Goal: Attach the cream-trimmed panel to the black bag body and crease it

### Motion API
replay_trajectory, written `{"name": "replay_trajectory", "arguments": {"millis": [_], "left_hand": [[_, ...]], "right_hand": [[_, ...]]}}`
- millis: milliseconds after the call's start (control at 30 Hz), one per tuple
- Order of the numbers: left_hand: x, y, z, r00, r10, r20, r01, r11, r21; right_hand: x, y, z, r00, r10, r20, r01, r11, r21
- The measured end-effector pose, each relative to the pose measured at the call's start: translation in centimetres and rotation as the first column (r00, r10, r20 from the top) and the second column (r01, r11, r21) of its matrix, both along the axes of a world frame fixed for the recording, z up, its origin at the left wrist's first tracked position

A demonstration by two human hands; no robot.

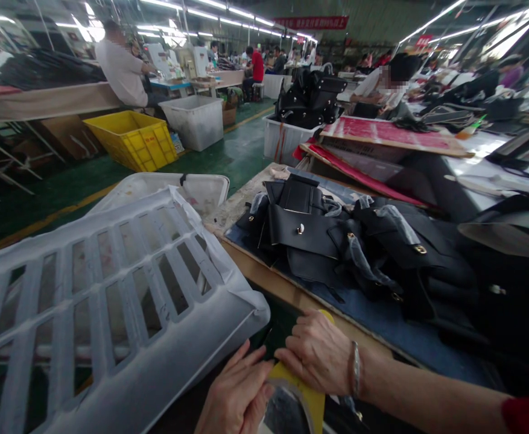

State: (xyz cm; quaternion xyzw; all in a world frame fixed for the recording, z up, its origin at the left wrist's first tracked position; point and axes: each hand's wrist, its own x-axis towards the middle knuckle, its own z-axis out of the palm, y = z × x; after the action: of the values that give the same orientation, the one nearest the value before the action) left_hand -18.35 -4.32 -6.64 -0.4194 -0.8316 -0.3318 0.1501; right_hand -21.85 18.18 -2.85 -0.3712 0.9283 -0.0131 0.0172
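Tape roll, yellow and wound on a wide ring, sits at the bottom edge of the head view, just in front of the workbench and partly cut off by the frame. It looks light and stiff at the rim, and the outer band is probably smooth and a bit slick, so the surest hold would be a pinch across the rim with fingers through the open middle. The right hand lies flat over the top of the roll, fingers bent and pressing on it, a bracelet at the wrist. The left hand rests against the roll's left side with fingers stretched out, touching rather than gripping. Just beside the hands on the left stands a white slatted crate wrapped in thin plastic. On the bench beyond lie black leather bag pieces with small gold studs, soft and floppy. Farther back, people sit at tables near a yellow bin
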Motion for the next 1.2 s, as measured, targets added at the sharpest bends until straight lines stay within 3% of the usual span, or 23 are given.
{"name": "replay_trajectory", "arguments": {"millis": [67, 133, 167, 233, 300, 367, 500, 567, 633, 733, 800, 900, 1033, 1200], "left_hand": [[0.1, -0.3, 0.0, 0.988, -0.03, 0.152, 0.034, 0.999, -0.026], [0.2, -0.2, 0.2, 0.908, -0.037, 0.418, 0.039, 0.999, 0.003], [0.2, -0.1, 0.4, 0.817, -0.047, 0.575, 0.022, 0.998, 0.05], [0.1, 0.5, 1.0, 0.551, -0.112, 0.827, -0.076, 0.98, 0.184], [-0.2, 1.2, 1.6, 0.285, -0.208, 0.936, -0.21, 0.939, 0.272], [-0.7, 1.8, 2.1, 0.151, -0.26, 0.954, -0.302, 0.907, 0.295], [-1.1, 2.4, 2.3, 0.131, -0.296, 0.946, -0.327, 0.888, 0.323], [-1.1, 2.5, 1.8, 0.088, -0.35, 0.933, -0.311, 0.88, 0.36], [-1.1, 2.6, 0.9, 0.062, -0.395, 0.916, -0.259, 0.88, 0.397], [-1.3, 2.6, 0.0, 0.115, -0.375, 0.92, -0.173, 0.904, 0.39], [-1.5, 2.6, -0.1, 0.178, -0.312, 0.933, -0.159, 0.927, 0.34], [-1.6, 2.5, 0.2, 0.238, -0.251, 0.938, -0.146, 0.946, 0.29], [-1.4, 2.4, -0.1, 0.192, -0.278, 0.941, -0.149, 0.939, 0.308], [-0.7, 2.2, -0.6, 0.102, -0.194, 0.976, -0.33, 0.919, 0.217]], "right_hand": [[0.8, 0.0, -0.3, 0.999, -0.035, -0.008, 0.035, 0.999, -0.015], [1.6, 0.0, -0.5, 0.997, -0.069, -0.017, 0.069, 0.997, -0.018], [2.0, -0.1, -0.6, 0.996, -0.088, -0.02, 0.087, 0.996, -0.016], [2.7, -0.2, -0.8, 0.992, -0.124, -0.024, 0.123, 0.992, -0.009], [3.2, -0.4, -0.9, 0.988, -0.155, -0.026, 0.155, 0.988, -0.008], [3.7, -0.5, -0.8, 0.983, -0.182, -0.019, 0.182, 0.983, 0.0], [5.0, 0.2, -0.4, 0.966, -0.249, 0.067, 0.248, 0.968, 0.024], [5.8, 1.2, -0.1, 0.926, -0.322, 0.199, 0.336, 0.941, -0.041], [6.5, 2.3, 0.2, 0.815, -0.435, 0.383, 0.516, 0.845, -0.138], [6.8, 3.2, 0.5, 0.58, -0.544, 0.607, 0.769, 0.61, -0.188], [6.2, 3.2, 0.7, 0.513, -0.494, 0.702, 0.815, 0.536, -0.218], [4.7, 2.8, 0.9, 0.511, -0.256, 0.821, 0.798, 0.495, -0.343], [3.1, 2.3, 0.7, 0.371, 0.108, 0.922, 0.833, 0.401, -0.382], [2.8, 1.2, -0.2, 0.33, 0.088, 0.94, 0.883, 0.322, -0.34]]}}
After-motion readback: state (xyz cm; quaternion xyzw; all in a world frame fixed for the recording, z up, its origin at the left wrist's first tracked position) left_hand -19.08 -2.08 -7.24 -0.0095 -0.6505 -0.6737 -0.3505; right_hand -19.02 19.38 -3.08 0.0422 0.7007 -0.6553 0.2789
